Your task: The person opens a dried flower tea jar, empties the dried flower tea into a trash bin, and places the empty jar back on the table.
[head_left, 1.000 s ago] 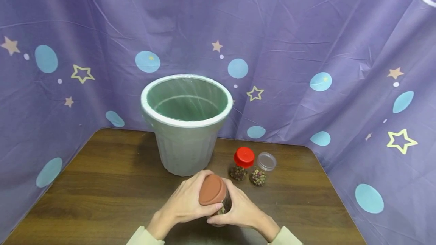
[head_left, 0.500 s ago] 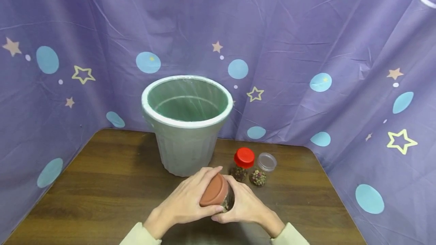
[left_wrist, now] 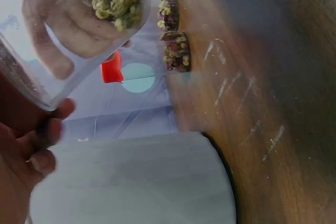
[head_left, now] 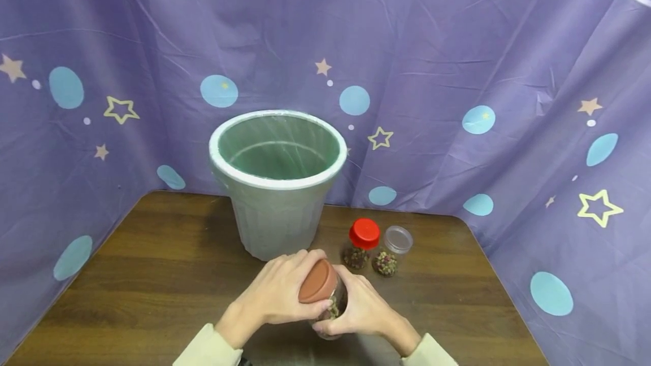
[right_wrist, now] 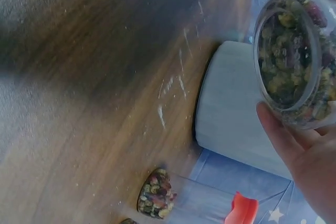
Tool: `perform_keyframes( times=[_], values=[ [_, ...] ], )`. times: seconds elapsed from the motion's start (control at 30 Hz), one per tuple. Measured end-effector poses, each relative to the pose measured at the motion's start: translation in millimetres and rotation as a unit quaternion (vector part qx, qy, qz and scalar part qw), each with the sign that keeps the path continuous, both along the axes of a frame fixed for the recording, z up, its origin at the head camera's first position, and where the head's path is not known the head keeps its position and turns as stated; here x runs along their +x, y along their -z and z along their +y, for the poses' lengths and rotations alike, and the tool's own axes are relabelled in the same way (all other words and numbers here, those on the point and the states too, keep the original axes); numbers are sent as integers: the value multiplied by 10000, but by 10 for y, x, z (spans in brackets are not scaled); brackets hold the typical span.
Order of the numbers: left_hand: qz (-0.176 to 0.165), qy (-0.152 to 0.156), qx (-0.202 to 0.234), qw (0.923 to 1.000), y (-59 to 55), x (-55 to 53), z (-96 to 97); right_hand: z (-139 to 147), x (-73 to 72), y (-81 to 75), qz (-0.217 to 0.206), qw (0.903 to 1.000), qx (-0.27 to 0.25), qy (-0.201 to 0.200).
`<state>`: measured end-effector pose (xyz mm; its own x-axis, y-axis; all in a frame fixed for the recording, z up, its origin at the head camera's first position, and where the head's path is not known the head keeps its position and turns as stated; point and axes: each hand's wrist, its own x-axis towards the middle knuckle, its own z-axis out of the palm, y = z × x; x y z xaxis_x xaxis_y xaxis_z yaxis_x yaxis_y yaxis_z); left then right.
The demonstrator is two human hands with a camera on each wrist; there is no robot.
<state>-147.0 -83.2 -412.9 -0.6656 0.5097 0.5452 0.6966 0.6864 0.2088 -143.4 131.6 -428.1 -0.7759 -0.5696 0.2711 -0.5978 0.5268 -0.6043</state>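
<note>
A clear jar (head_left: 335, 305) of dried flower buds is held tilted between both hands near the table's front. My left hand (head_left: 277, 292) grips its brown lid (head_left: 317, 282), fingers over the far side and thumb at the near edge. The right hand (head_left: 362, 308) is wrapped around the jar's body. In the right wrist view the jar's round base (right_wrist: 287, 59) faces the camera, off the table. Through the clear wall in the left wrist view, buds (left_wrist: 115, 1) lie to one side and right-hand fingers show. The lid appears seated on the jar.
Behind the hands stands a big grey-green tapered bucket (head_left: 280, 225). To the right are a red-lidded jar (head_left: 364, 234) and a clear-lidded jar (head_left: 398, 240), both part-filled with dried buds. A purple patterned curtain (head_left: 432, 72) hangs behind the wooden table (head_left: 127, 275).
The jar rises and tilts slightly at half a second ago, then sits a little lower now. My left fingers have shifted around the lid's far edge. Both hands keep their grip.
</note>
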Motion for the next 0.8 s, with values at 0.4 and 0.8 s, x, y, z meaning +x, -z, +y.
perform_keyframes(
  times=[0.4,0.8],
  values=[
    [252,54,180,9995,84,26,54,-12,46,57,317,9995,-56,74],
    [-180,19,423,9989,132,41,148,15,104,98,563,9967,40,576]
  ],
)
